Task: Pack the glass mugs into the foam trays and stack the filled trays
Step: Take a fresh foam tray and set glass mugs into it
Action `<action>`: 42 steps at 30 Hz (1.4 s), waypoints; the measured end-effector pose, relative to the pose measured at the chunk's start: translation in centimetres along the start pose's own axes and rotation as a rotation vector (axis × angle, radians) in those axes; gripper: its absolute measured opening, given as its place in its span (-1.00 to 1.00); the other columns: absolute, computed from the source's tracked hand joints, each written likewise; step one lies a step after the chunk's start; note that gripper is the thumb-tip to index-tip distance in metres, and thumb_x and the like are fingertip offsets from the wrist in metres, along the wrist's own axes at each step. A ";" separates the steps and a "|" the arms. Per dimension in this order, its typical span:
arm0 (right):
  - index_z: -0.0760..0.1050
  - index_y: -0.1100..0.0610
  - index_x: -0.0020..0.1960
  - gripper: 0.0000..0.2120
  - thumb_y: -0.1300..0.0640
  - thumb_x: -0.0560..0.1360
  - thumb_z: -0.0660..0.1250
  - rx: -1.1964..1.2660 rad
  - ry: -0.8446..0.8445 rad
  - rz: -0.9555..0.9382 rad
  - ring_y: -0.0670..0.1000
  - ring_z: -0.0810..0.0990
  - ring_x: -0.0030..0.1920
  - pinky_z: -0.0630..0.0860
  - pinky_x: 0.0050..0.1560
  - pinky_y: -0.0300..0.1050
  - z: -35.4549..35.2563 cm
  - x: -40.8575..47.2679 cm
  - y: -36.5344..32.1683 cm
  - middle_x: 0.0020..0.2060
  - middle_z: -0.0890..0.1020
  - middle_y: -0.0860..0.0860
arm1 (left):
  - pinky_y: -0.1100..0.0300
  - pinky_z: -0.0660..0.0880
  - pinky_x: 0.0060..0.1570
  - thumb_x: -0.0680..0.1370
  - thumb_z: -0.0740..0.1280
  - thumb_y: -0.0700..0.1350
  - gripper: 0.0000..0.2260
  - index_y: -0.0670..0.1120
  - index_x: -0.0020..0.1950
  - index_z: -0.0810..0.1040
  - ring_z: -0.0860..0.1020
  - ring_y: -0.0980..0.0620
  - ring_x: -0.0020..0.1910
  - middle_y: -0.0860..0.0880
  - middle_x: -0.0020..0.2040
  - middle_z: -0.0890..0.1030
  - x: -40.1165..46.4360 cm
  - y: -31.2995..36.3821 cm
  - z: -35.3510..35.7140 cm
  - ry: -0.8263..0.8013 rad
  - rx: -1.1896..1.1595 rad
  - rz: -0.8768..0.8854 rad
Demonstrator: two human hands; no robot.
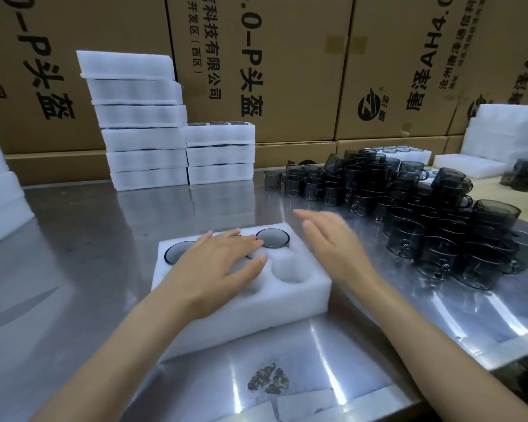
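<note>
Steel table (98,239): foam tray (302,296) under flat, released left hand (223,263); right hand (333,242) released, empty; mugs (424,208) right; tray stacks (144,132) behind.

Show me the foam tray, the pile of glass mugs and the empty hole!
foam tray (256,312): head view, bare front wall.
pile of glass mugs (433,214): head view, middle of the heap.
empty hole (288,268): head view, its hollow.

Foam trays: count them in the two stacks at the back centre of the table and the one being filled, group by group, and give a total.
tall stack: 6
short stack: 3
tray under the left hand: 1
Total: 10
</note>
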State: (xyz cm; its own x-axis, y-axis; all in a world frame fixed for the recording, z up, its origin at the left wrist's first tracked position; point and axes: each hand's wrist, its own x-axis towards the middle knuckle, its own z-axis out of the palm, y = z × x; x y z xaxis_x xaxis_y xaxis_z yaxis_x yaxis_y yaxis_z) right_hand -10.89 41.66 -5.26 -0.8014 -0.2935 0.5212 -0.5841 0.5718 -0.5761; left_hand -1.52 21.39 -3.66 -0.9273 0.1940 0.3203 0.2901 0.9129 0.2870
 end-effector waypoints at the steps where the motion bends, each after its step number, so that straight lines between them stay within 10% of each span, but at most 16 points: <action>1: 0.48 0.03 0.31 -0.68 0.10 0.59 0.16 -0.126 0.129 0.031 -0.04 0.38 0.31 0.29 0.29 -0.08 -0.6 0.2 0.5 0.25 0.54 -0.07 | 0.14 0.14 0.41 0.55 -0.05 0.25 -0.52 0.13 0.31 0.46 0.32 0.21 0.37 0.26 0.26 0.48 -0.2 0.2 -0.3 0.076 0.006 0.031; 9: 0.27 0.22 0.37 -0.49 -0.02 0.52 0.19 -0.746 0.067 0.615 0.24 0.14 0.45 -0.13 0.44 0.23 -3.1 0.1 3.5 0.39 0.34 0.24 | 0.11 0.38 -0.18 0.56 0.10 -0.04 -0.67 -0.10 -0.17 0.62 0.52 -0.02 -0.22 0.08 -0.20 0.59 -2.2 0.8 -1.8 0.655 -0.065 0.138; 18: 0.39 0.07 0.33 -0.62 -0.01 0.54 0.23 -0.503 0.105 0.270 0.10 0.47 0.17 0.24 0.30 0.07 -1.8 0.5 2.7 0.06 0.58 0.00 | 0.05 0.43 -0.11 0.57 0.08 0.03 -0.65 -0.05 -0.16 0.62 0.55 0.03 -0.12 0.16 -0.14 0.59 -6.1 -4.3 -1.0 0.641 -0.173 0.011; 26: 0.44 -0.05 -0.35 -0.57 -0.34 0.47 0.14 -0.589 0.067 0.129 0.02 0.40 -0.12 0.24 -0.08 -0.06 -0.9 0.4 1.8 -0.30 0.46 -0.10 | 0.37 0.37 -0.14 0.52 0.09 -0.06 -0.71 0.04 -0.22 0.59 0.52 0.23 -0.15 0.08 -0.14 0.62 -6.4 -7.0 -0.9 0.758 -0.415 -0.312; 34: 0.57 0.12 -0.24 -0.72 -0.04 0.53 0.30 -0.488 0.078 0.035 0.06 0.39 -0.07 0.27 -0.20 -0.10 -0.6 0.1 1.5 -0.30 0.57 -0.06 | 0.38 0.37 -0.14 0.53 0.10 -0.08 -0.71 0.01 -0.23 0.60 0.51 0.29 -0.18 0.09 -0.18 0.62 -6.5 -6.7 -0.5 0.724 -0.410 -0.264; 42: 0.57 0.14 -0.21 -0.87 0.13 0.50 0.38 -0.119 0.428 -0.278 0.01 0.40 -0.27 0.29 -0.26 -0.18 -1.1 -1.5 -4.0 -0.33 0.51 -0.12 | 0.42 0.35 -0.18 0.54 0.10 -0.07 -0.71 0.05 -0.25 0.58 0.51 0.26 -0.16 0.12 -0.20 0.58 -6.4 -6.5 -0.4 0.707 -0.391 -0.231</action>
State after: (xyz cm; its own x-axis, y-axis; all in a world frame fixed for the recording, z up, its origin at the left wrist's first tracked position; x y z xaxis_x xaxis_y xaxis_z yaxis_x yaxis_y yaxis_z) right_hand -7.20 40.68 -3.07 -0.4795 -0.1215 0.8691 -0.7283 0.6076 -0.3169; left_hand 2.61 14.08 -7.20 -0.6445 -0.3718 0.6682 0.2933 0.6868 0.6651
